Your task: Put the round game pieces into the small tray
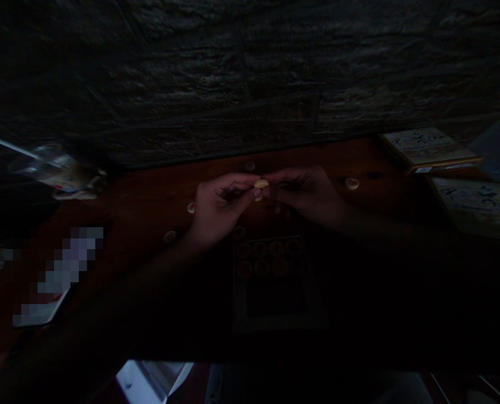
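Note:
Over the wooden table, my left hand (216,205) and my right hand (312,196) meet, with thumbs and forefingers pinched on a pale round Chinese chess piece (261,183). Both hands are closed on it, and the fingers hide part of its edge. Several loose chess pieces lie around them: one (352,183) to the right, one (169,236) to the left, one (250,166) behind. Another piece (191,207) is partly covered by my left hand. Nearer to me is a shallow tray (275,324), very dark, with rows of pieces (277,248) at its far end.
Two flat printed boxes (430,147) (481,205) are at the right. A phone-like device (43,314) with a blurred-out screen lies at the left, and a clear plastic container (60,171) stands behind it. A dark stone wall (241,73) borders the table's far edge (216,160).

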Available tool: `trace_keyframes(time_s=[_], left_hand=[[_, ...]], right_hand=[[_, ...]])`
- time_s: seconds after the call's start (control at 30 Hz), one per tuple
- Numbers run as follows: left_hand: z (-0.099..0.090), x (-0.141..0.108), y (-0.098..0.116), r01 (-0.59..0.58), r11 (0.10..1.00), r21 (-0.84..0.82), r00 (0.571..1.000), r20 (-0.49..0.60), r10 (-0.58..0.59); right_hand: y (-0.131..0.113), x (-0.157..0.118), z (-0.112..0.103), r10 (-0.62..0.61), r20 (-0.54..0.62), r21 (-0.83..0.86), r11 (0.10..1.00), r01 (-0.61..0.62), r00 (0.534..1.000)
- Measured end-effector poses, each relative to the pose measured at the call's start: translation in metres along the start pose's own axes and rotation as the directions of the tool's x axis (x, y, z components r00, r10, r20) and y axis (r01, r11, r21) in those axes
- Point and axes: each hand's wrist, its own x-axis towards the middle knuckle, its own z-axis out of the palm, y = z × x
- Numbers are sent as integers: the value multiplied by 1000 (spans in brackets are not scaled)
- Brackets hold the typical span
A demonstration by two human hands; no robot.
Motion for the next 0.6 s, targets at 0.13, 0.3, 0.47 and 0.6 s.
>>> trace_keyframes(time_s=[0.13, 0.3, 0.47, 0.6], left_hand=[[1, 0, 3, 5, 1000, 14, 1000, 0, -5], [0, 1, 6, 78, 996, 48, 997, -2, -78], [1, 2, 6, 151, 988, -21, 988, -10, -151], [1, 2, 6, 203, 978, -43, 979, -17, -204]], right_hand=[[3, 0, -1, -4, -5, -4, 1000, 4, 1000], [0, -1, 1, -8, -8, -32, 999, 8, 1000], [-4, 0, 2, 13, -11, -33, 999, -14, 1000], [-3, 0, 1, 33, -18, -46, 998, -34, 999]])
